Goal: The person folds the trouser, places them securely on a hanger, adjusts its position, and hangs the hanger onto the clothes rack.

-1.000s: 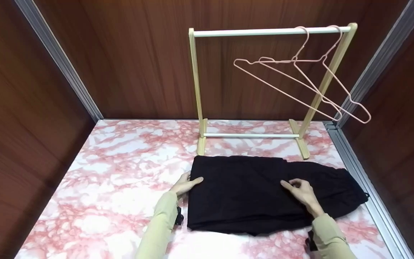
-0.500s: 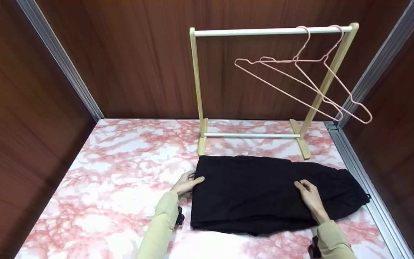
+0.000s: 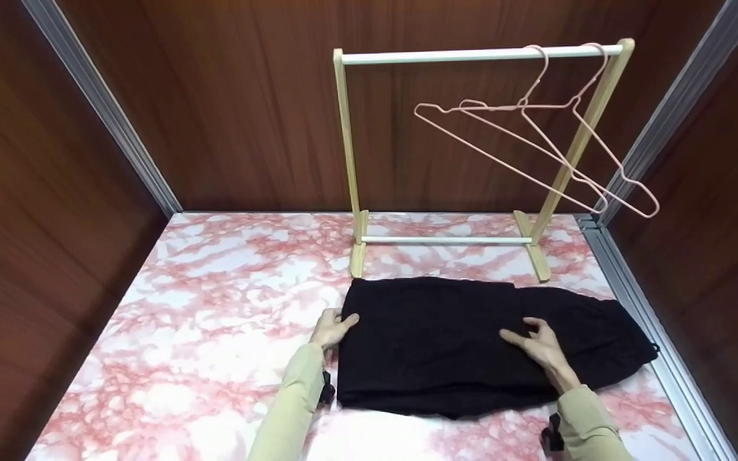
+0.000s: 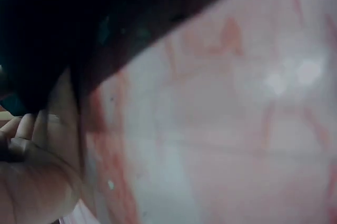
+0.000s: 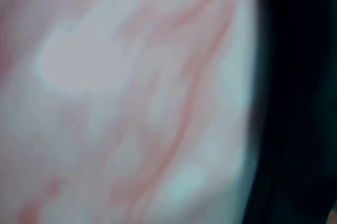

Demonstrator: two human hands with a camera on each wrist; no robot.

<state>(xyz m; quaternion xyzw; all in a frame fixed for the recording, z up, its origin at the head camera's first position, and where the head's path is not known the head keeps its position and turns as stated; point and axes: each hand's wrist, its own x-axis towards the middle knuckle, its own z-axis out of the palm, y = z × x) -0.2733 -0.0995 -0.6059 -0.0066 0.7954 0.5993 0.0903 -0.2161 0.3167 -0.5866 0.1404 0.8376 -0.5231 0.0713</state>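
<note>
A pair of folded black pants (image 3: 426, 346) lies flat, with a gathered waist end at the right and a small loop at its tip. At their left edge my left hand (image 3: 330, 329) grips the cloth, thumb on top and fingers behind the edge. The left wrist view shows that hand (image 4: 37, 171) beside the dark fabric, its fingers partly hidden. My right hand (image 3: 539, 346) holds the pants near the edge of the folded-over layer, thumb pointing left over the cloth. In the right wrist view only the dark fabric (image 5: 300, 98) appears beside the tabletop.
Behind the pants stands a wooden garment rack (image 3: 350, 141) with white bars. Two pink hangers (image 3: 503, 150) hang at its right end. The red-and-white marbled table (image 3: 215, 307) is enclosed by brown panels (image 3: 247, 115). A metal rail (image 3: 657, 333) runs along the right side.
My right hand slid right across the cloth, then came back left, its thumb now spread from the fingers. The folded-over edge shifted slightly right. My left hand stayed at the left edge.
</note>
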